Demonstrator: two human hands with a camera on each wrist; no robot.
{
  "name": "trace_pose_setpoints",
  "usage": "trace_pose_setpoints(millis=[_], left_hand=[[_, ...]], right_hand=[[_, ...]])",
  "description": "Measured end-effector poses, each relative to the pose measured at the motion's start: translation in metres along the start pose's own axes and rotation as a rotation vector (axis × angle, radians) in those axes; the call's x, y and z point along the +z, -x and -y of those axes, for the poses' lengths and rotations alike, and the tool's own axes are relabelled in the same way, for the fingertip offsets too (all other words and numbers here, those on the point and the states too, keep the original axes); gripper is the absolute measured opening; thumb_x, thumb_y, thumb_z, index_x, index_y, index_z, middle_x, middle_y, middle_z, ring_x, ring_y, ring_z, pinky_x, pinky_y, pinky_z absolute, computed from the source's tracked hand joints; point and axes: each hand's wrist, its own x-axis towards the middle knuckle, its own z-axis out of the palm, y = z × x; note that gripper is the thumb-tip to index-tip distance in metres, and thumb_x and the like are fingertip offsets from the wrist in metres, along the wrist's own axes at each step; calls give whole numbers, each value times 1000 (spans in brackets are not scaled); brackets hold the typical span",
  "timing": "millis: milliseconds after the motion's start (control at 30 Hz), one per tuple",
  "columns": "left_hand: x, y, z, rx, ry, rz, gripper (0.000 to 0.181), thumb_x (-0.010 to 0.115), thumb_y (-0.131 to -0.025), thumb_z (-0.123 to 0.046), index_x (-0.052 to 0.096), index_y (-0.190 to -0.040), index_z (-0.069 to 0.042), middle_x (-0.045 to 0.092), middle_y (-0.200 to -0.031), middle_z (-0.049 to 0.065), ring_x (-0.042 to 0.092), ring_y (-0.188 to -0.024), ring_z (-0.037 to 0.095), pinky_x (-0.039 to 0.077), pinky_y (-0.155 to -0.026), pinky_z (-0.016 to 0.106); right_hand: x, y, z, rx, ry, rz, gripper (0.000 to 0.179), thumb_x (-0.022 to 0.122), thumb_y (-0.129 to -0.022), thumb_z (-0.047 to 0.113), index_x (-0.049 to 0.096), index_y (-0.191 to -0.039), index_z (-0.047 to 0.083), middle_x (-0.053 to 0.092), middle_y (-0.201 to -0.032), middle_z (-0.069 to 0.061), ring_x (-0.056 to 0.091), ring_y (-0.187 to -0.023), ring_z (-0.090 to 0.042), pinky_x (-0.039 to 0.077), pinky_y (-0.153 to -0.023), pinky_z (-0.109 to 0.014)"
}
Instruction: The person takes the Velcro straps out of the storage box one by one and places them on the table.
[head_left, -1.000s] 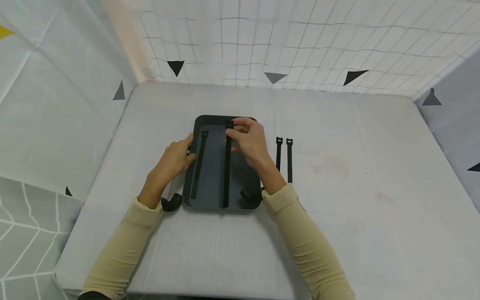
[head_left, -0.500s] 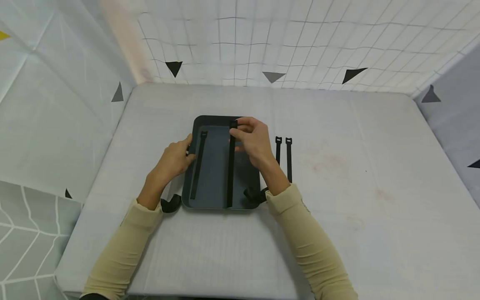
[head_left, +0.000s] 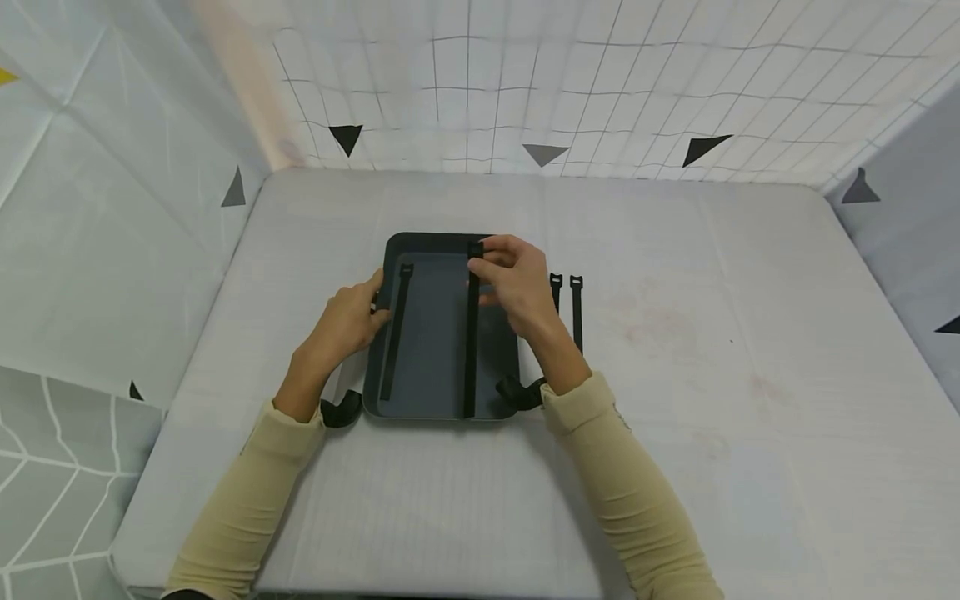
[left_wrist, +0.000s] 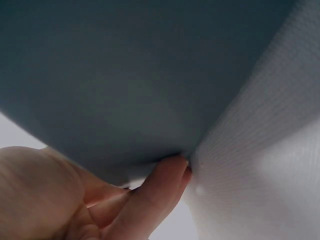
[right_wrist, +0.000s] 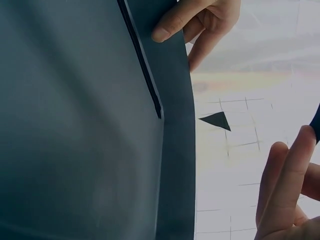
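Observation:
My left hand (head_left: 345, 321) grips the left rim of a dark blue-grey tray (head_left: 435, 333), thumb inside and fingers outside. In the left wrist view, fingertips (left_wrist: 170, 172) press low against the tray's outer wall. My right hand (head_left: 521, 287) pinches a black hook-and-loop cable tie (head_left: 472, 342) by its slotted head. The tie hangs straight over the tray's right half; whether its lower end touches the tray I cannot tell. A second cable tie (head_left: 397, 329) lies lengthwise along the tray's left side. In the right wrist view, only a sliver of the held tie (right_wrist: 316, 125) shows.
Two more black cable ties (head_left: 577, 312) lie side by side on the white-covered table (head_left: 712, 375), right of the tray, partly behind my right arm. A white grid-lined sheet (head_left: 487, 92) hangs behind the table. Black wrist mounts (head_left: 341, 410) sit at both wrists.
My right hand has drifted to the right over the tray, bringing the pinched cable tie along. The left hand keeps its grip on the rim, and the tray stays put.

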Motion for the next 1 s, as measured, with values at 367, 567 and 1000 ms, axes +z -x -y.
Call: trace_pose_setpoints(millis=[367, 567, 1000], left_hand=[[1, 0, 0, 10, 4, -10, 63, 61, -97, -3, 30, -152, 1, 59, -126, 31, 63, -105, 42, 51, -78, 49], [1, 1, 1, 1, 2, 0, 64, 60, -97, -3, 28, -152, 3, 58, -126, 32, 63, -106, 43, 51, -79, 50], [0, 0, 0, 0, -2, 2, 65, 60, -97, -4, 28, -153, 2, 58, -126, 32, 63, -105, 43, 51, -78, 50]], right_hand=[[-16, 6, 2, 6, 22, -4, 34, 66, -94, 2, 57, -127, -3, 62, -102, -13, 70, -74, -21, 55, -55, -28], [-25, 7, 3, 18, 19, -7, 37, 66, -94, 3, 56, -129, -3, 60, -102, -13, 71, -81, -30, 55, -55, -28], [-41, 11, 4, 10, 17, -51, 39, 68, -93, 2, 56, -129, -6, 60, -98, -11, 70, -71, -22, 55, -54, -28]])
